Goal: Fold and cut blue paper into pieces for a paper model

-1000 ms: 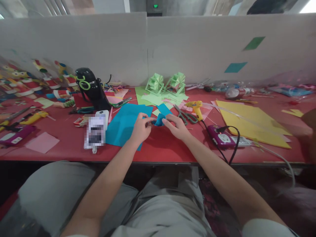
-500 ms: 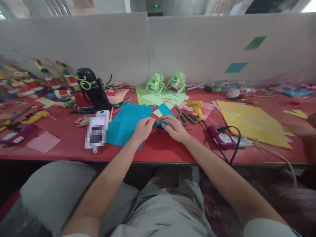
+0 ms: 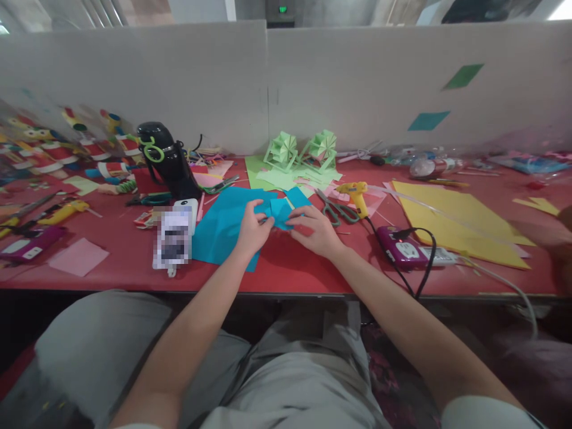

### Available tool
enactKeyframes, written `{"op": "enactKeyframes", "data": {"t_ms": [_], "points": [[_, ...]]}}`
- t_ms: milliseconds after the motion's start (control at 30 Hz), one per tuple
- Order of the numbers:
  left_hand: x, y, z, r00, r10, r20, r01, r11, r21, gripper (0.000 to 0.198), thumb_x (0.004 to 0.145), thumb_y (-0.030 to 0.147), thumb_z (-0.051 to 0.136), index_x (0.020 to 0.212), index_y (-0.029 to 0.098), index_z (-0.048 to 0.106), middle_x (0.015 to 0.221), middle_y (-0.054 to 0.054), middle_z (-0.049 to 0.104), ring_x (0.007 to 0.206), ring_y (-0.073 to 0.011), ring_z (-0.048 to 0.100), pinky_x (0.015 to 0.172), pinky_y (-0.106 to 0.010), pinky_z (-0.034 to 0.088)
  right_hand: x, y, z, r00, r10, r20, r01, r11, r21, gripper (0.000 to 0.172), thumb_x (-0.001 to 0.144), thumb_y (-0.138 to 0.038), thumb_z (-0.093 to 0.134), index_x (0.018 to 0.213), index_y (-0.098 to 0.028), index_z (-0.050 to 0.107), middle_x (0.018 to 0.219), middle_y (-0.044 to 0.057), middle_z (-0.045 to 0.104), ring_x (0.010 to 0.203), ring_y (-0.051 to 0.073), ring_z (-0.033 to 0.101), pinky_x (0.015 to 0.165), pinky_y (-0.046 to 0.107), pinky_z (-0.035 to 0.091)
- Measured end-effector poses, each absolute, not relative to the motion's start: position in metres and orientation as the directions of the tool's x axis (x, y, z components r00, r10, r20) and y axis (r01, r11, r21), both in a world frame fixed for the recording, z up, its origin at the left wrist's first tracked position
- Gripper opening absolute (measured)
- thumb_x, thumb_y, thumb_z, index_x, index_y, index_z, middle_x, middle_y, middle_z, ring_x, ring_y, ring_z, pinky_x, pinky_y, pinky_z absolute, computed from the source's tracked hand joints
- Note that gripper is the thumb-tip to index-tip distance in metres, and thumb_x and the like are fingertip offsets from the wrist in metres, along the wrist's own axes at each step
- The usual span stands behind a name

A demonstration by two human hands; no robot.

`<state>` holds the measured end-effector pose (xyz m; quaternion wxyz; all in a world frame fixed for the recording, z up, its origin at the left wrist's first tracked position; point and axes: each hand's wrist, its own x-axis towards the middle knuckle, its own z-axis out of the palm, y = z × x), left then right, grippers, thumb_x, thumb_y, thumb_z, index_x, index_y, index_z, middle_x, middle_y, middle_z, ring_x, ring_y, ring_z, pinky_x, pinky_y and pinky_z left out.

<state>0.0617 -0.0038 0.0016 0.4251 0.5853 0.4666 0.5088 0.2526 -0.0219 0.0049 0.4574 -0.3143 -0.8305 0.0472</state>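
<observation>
Between my hands is a small piece of blue paper [image 3: 280, 210], its flat face turned up toward me. My left hand [image 3: 255, 229] pinches its left edge near the thumb tip, with the index finger raised and bent. At its right edge, the fingers of my right hand [image 3: 316, 231] are closed on the paper. Large blue sheets [image 3: 223, 223] lie on the red table beside and partly behind my left hand. Just beyond the right hand is another blue strip [image 3: 298, 196]. Scissors [image 3: 336, 211] with grey-green handles rest to its right.
A yellow glue gun [image 3: 355, 195], a purple power box [image 3: 401, 249] with cables and yellow sheets [image 3: 460, 223] are on the right. Green paper models [image 3: 282, 152] stand at the back. To the left are a phone [image 3: 173, 235] and a black bottle [image 3: 163, 158].
The small blue paper, seen curled and nearly edge-on before, now shows a flat face. My hands have moved slightly apart, and the left index finger has lifted.
</observation>
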Motion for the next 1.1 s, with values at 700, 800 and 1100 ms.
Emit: {"op": "enactKeyframes", "data": {"t_ms": [700, 800, 1100], "points": [[0.068, -0.008, 0.003, 0.248, 0.933, 0.261, 0.104, -0.293, 0.95, 0.018, 0.075, 0.021, 0.065, 0.092, 0.017, 0.068, 0.082, -0.003, 0.071, 0.081, -0.018, 0.069, 0.074, -0.03, 0.056, 0.248, -0.025, 0.01, -0.359, 0.594, 0.72, 0.511, 0.771, -0.381, 0.018, 0.095, -0.03, 0.052, 0.1, -0.024, 0.069, 0.103, 0.01, 0.067, 0.101, 0.024, 0.063, 0.091, 0.042, 0.05], [0.069, -0.01, 0.004, 0.245, 0.951, 0.187, 0.038, -0.202, 0.979, 0.019, 0.072, 0.021, 0.067, 0.09, 0.017, 0.069, 0.078, -0.002, 0.069, 0.077, -0.0179, 0.069, 0.072, -0.031, 0.058, 0.248, -0.024, 0.009, -0.353, 0.597, 0.72, 0.523, 0.764, -0.377, 0.017, 0.093, -0.03, 0.055, 0.103, -0.024, 0.067, 0.103, 0.01, 0.067, 0.099, 0.024, 0.063, 0.089, 0.042, 0.051], [0.068, -0.01, 0.019, -0.042, 0.997, 0.071, -0.129, -0.076, 0.989, 0.042, 0.063, 0.027, 0.074, 0.101, 0.017, 0.06, 0.082, -0.002, 0.066, 0.077, -0.0183, 0.067, 0.073, -0.036, 0.059, 0.254, -0.023, 0.009, -0.3, 0.658, 0.691, 0.554, 0.71, -0.436, 0.047, 0.08, -0.025, 0.066, 0.126, -0.024, 0.054, 0.127, 0.014, 0.056, 0.124, 0.031, 0.05, 0.104, 0.051, 0.043]]}}
